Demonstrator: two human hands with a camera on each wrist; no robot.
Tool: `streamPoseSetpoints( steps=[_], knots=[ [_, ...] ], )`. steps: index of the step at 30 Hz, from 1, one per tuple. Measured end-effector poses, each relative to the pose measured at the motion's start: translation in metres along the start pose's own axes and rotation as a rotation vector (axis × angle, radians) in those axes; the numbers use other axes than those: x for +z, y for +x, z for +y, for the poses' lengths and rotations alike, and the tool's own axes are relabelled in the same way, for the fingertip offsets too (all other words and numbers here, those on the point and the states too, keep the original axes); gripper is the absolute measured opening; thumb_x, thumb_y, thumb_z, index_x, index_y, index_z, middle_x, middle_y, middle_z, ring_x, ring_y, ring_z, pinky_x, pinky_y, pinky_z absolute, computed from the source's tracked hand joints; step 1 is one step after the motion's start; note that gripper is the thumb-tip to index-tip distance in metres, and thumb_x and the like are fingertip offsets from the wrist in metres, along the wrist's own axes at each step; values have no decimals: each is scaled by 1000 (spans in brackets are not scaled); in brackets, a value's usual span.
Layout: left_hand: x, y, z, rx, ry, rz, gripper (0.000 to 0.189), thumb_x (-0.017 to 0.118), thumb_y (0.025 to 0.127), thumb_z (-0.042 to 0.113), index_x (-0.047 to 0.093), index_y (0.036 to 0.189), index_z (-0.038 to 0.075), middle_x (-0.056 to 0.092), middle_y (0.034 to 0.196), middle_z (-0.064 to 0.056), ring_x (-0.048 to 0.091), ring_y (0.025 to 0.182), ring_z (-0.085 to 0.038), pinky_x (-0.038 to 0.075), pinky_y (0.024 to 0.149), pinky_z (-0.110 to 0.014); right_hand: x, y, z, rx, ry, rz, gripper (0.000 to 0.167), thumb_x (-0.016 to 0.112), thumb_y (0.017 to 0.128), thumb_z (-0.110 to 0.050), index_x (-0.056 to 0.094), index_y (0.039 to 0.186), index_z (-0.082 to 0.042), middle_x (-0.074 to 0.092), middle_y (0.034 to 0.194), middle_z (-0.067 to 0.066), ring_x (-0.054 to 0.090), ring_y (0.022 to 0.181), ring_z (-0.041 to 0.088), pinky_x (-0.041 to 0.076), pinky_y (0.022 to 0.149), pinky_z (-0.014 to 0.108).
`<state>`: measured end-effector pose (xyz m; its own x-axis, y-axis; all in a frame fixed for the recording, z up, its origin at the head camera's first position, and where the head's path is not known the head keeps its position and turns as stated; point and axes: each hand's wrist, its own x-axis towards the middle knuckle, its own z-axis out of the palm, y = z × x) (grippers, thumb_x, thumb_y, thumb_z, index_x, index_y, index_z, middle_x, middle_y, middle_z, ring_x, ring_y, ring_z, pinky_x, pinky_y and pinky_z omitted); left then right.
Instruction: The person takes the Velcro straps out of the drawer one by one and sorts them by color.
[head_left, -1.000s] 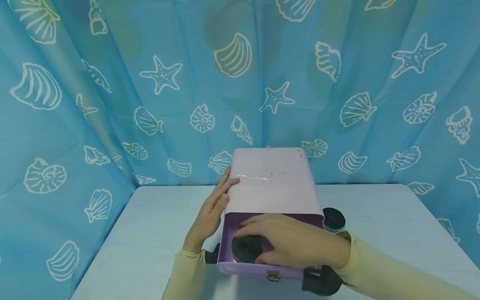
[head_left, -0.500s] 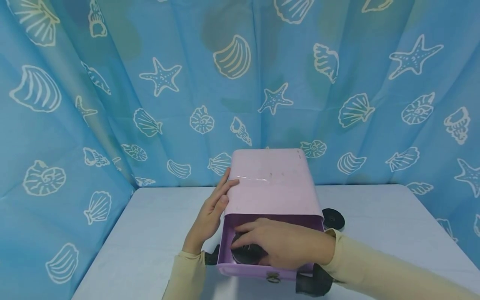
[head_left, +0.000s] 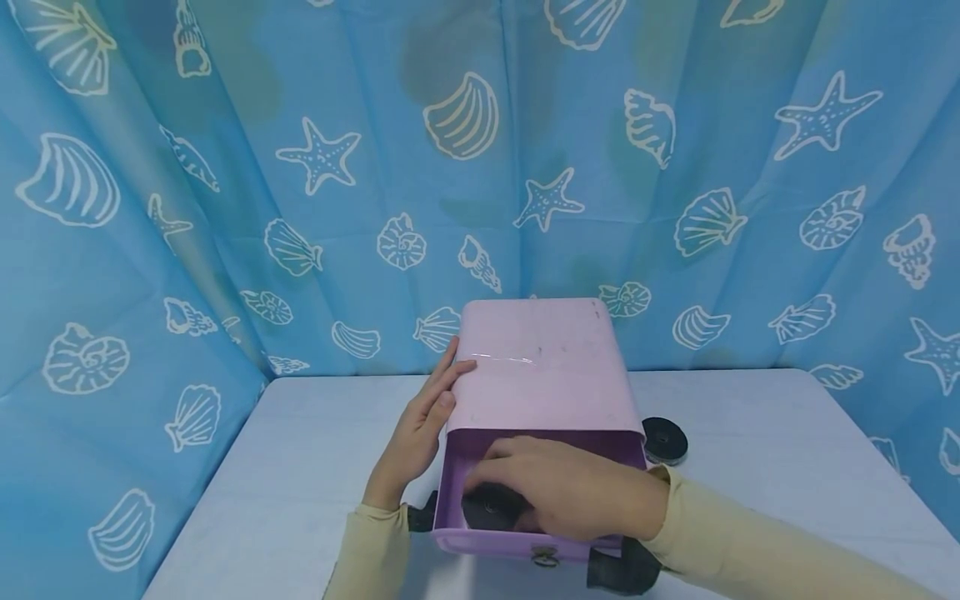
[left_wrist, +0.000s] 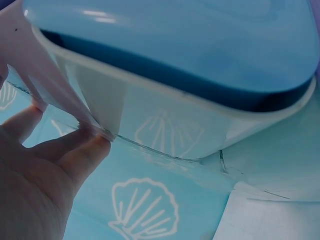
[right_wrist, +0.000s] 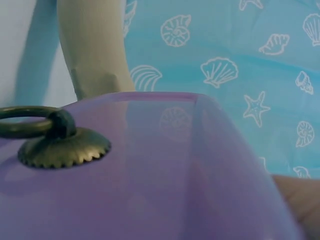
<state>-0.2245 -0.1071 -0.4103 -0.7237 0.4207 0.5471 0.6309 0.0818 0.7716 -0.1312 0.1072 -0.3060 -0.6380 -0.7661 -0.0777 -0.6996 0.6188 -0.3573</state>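
Observation:
My right hand reaches into the pulled-out purple drawer and grips a black round spool, thumb on its near side, fingers over its far edge. The spool is tilted and partly covered by the hand. Around the drawer sits a pale pink box casing. My left hand lies against the casing's left side with fingers extended; in the left wrist view its fingertips touch the casing wall. The right wrist view shows the drawer front with a brass ring pull; the spool is hidden there.
Another black round spool lies on the white table just right of the box. Dark wrist-camera mounts hang by both wrists. Behind the table hangs a blue curtain with shell prints.
My right hand's fingers have closed over the spool, which has gone from lying face-up to tilted in the grip. The left hand and box have stayed in place.

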Motion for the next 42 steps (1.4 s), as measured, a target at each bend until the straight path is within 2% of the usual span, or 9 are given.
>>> streamPoseSetpoints(
  steps=[5, 11, 19, 23, 29, 35, 42],
  knots=[
    [0, 0, 0, 1, 2, 0, 42, 36, 109, 10, 48, 149, 12, 15, 168, 1, 11, 154, -21, 18, 118, -58, 0, -3, 0, 27, 18, 1, 56, 84, 84, -19, 62, 135, -25, 62, 127, -5, 57, 118, 11, 50, 102, 38],
    [0, 0, 0, 7, 6, -1, 42, 36, 109, 10, 48, 149, 12, 15, 168, 0, 11, 154, -21, 17, 118, -59, -2, -7, 4, 66, 116, 35, 54, 81, 87, -24, 61, 137, -21, 62, 130, -6, 57, 117, 10, 51, 98, 37],
    [0, 0, -1, 3, -2, -5, 43, 36, 109, 11, 47, 150, 13, 15, 168, 3, 11, 154, -19, 18, 119, -58, -4, -21, 7, 22, 236, 128, 51, 71, 95, -37, 57, 142, -20, 61, 132, -5, 57, 115, 8, 52, 94, 33],
    [0, 0, -2, 0, 1, -4, 43, 36, 109, 12, 47, 150, 14, 15, 168, 3, 11, 154, -19, 18, 118, -58, -7, -30, 7, 21, 297, 170, 54, 66, 96, -47, 56, 143, -22, 61, 131, -4, 59, 109, 8, 54, 89, 31],
    [0, 0, -2, -1, 8, -2, 43, 36, 109, 13, 47, 150, 14, 14, 168, 4, 11, 154, -19, 18, 118, -58, -8, -39, 7, 18, 348, 281, 56, 63, 96, -52, 56, 143, -23, 61, 127, -5, 63, 108, 10, 56, 90, 34],
    [-1, 0, -2, -1, 6, -4, 42, 36, 109, 11, 47, 150, 12, 14, 168, 2, 10, 154, -20, 18, 120, -53, -5, -47, 7, 33, 280, 416, 51, 64, 96, -49, 58, 142, -28, 58, 124, -13, 60, 110, 6, 54, 92, 38],
    [-1, 0, -1, 19, 4, -6, 42, 36, 110, 10, 47, 150, 10, 14, 168, -1, 10, 154, -21, 21, 120, -32, 3, -54, 11, 87, 195, 560, 50, 69, 94, -45, 58, 141, -29, 58, 128, -14, 60, 116, 9, 54, 94, 47]
  ],
)
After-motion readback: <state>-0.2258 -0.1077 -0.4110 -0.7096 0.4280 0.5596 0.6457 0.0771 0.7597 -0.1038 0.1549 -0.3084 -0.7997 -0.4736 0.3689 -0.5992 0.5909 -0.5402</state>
